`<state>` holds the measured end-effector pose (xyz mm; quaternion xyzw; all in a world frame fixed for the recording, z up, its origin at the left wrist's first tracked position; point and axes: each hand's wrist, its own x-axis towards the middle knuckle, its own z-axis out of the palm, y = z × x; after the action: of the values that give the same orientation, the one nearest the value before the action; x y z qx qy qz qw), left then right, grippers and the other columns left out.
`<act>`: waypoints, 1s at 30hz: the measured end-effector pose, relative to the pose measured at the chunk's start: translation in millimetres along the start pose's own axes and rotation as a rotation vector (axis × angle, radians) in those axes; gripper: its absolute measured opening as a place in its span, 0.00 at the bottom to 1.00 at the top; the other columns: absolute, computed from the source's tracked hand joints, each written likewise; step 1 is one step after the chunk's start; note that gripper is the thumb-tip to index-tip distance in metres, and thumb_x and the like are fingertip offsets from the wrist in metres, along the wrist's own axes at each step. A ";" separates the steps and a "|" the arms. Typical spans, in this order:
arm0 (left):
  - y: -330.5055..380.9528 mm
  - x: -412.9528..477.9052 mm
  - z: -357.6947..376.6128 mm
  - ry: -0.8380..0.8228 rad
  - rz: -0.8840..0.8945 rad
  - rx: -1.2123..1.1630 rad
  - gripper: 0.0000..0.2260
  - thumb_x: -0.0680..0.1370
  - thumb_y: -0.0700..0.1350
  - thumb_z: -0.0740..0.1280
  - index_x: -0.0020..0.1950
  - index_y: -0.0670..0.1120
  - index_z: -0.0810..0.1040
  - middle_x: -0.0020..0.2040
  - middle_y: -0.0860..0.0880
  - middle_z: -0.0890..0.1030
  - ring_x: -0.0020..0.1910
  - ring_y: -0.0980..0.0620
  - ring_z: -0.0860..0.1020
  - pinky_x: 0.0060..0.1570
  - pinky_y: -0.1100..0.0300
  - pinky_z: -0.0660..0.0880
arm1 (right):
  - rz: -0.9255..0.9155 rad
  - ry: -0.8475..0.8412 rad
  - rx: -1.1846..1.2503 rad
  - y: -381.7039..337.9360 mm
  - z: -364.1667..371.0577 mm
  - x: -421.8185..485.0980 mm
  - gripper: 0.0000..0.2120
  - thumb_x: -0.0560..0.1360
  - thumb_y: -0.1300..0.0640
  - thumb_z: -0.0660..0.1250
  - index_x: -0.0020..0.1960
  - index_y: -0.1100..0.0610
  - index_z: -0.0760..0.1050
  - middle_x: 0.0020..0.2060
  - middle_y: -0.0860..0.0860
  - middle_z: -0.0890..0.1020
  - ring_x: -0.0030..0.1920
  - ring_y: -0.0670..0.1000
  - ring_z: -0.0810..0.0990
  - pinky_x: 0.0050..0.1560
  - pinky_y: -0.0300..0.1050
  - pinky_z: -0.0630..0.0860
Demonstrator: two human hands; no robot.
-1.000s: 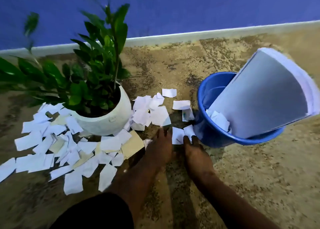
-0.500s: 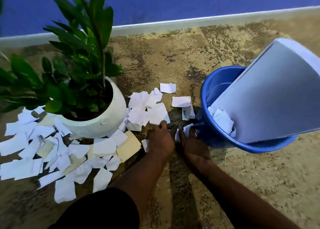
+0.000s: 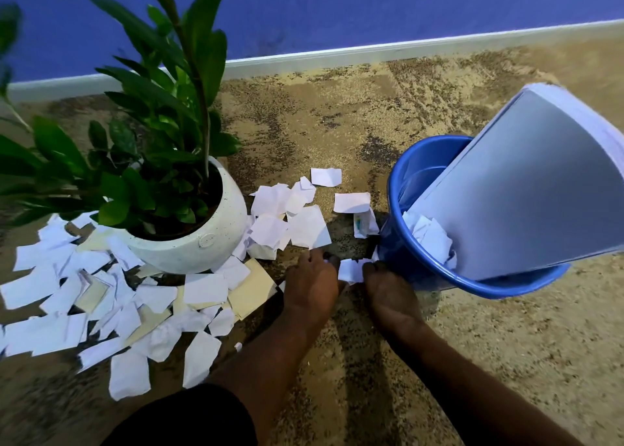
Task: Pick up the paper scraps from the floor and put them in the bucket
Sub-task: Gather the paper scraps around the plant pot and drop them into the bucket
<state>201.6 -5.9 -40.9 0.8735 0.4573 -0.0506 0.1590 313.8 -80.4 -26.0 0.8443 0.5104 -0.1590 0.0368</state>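
White paper scraps lie all over the speckled floor. One cluster (image 3: 290, 222) is just beyond my hands, and a wide spread (image 3: 101, 303) lies around the pot on the left. A blue bucket (image 3: 395, 243) stands at the right, holding crumpled scraps (image 3: 429, 236) and a large pale sheet stack (image 3: 523, 192) that leans out over its rim. My left hand (image 3: 314, 283) and my right hand (image 3: 388, 293) are down on the floor close together beside the bucket's base. Their curled fingers pinch a bunched white scrap (image 3: 349, 270) between them.
A white round pot (image 3: 189, 246) with a tall green plant (image 3: 162, 114) stands at the left, scraps tucked around its base. Tan card pieces (image 3: 250, 290) lie among the white ones. A blue wall with a white skirting (image 3: 304, 57) runs along the back.
My hands have drawn together and their fingers have curled in. The two flat scraps that lay between them by the bucket are now bunched in my fingertips.
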 end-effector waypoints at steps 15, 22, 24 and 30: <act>-19.8 -31.5 -69.1 0.372 -0.007 -0.392 0.05 0.78 0.48 0.64 0.49 0.48 0.79 0.46 0.49 0.82 0.43 0.52 0.79 0.42 0.60 0.75 | -0.088 0.573 0.549 -34.6 -82.5 -72.7 0.12 0.75 0.61 0.67 0.58 0.59 0.80 0.52 0.55 0.83 0.49 0.52 0.82 0.52 0.44 0.79; 19.8 -38.3 -108.9 0.529 0.077 -0.715 0.06 0.77 0.44 0.64 0.50 0.47 0.79 0.48 0.51 0.82 0.44 0.54 0.79 0.44 0.56 0.79 | -0.018 0.882 0.568 -18.4 -146.3 -91.8 0.06 0.74 0.61 0.67 0.48 0.58 0.82 0.40 0.48 0.82 0.39 0.43 0.77 0.45 0.33 0.70; 41.5 -35.9 -125.5 0.569 0.136 -0.779 0.07 0.77 0.44 0.64 0.53 0.47 0.79 0.49 0.51 0.82 0.43 0.56 0.79 0.43 0.57 0.79 | 0.094 0.801 0.546 -3.6 -158.0 -84.5 0.07 0.74 0.60 0.67 0.50 0.57 0.82 0.44 0.53 0.85 0.43 0.50 0.82 0.47 0.39 0.72; 82.4 -22.7 -158.4 0.510 0.331 -0.727 0.14 0.76 0.46 0.67 0.61 0.48 0.76 0.55 0.51 0.78 0.50 0.52 0.78 0.50 0.54 0.77 | 0.123 0.748 0.578 15.2 -166.1 -78.9 0.11 0.73 0.63 0.67 0.54 0.57 0.80 0.52 0.56 0.81 0.49 0.56 0.82 0.52 0.46 0.76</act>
<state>246.7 -16.2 133.0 0.8069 0.3244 0.3548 0.3432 331.5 -117.4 153.8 0.8480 0.3725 0.0231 -0.3764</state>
